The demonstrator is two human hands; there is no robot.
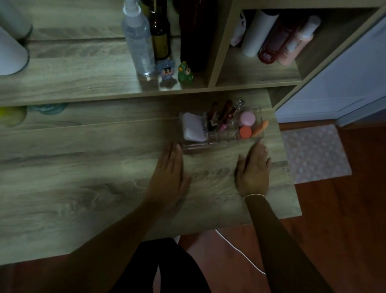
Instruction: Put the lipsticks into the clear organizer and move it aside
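I see the clear rectangular plastic organizer (214,147) lying near the far right corner of the pale wood-grain desk top (81,192). Its long axis runs left to right and climbs slightly away from me toward the right end.

Reading its compartments left to right: a white rounded-square compact (193,127) lies flat in the left section; the middle slots hold the dark slender lipsticks (225,113), standing upright and leaning a little toward the shelf behind; the right section holds a pink round case (248,119), a small orange-red round piece (245,132) and an orange teardrop sponge (260,128).

My left hand (171,170) lies flat, fingers together and stretched out, its fingertips at the near left corner of the organizer. I cannot tell whether they touch it. My right hand (254,172) is also flat and spread, holding nothing, fingertips at the near right edge of the organizer.

On the raised shelf behind stand a clear spray bottle (138,36), a dark brown glass bottle (160,35), a small blue figurine (167,68), a small green figurine (185,72) and a tall dark red vase (196,20). In the cubby to the right stand a white tube (257,33), a maroon bottle (276,40) and a pink bottle (298,42). Nothing lies on the desk between my hands and the organizer.
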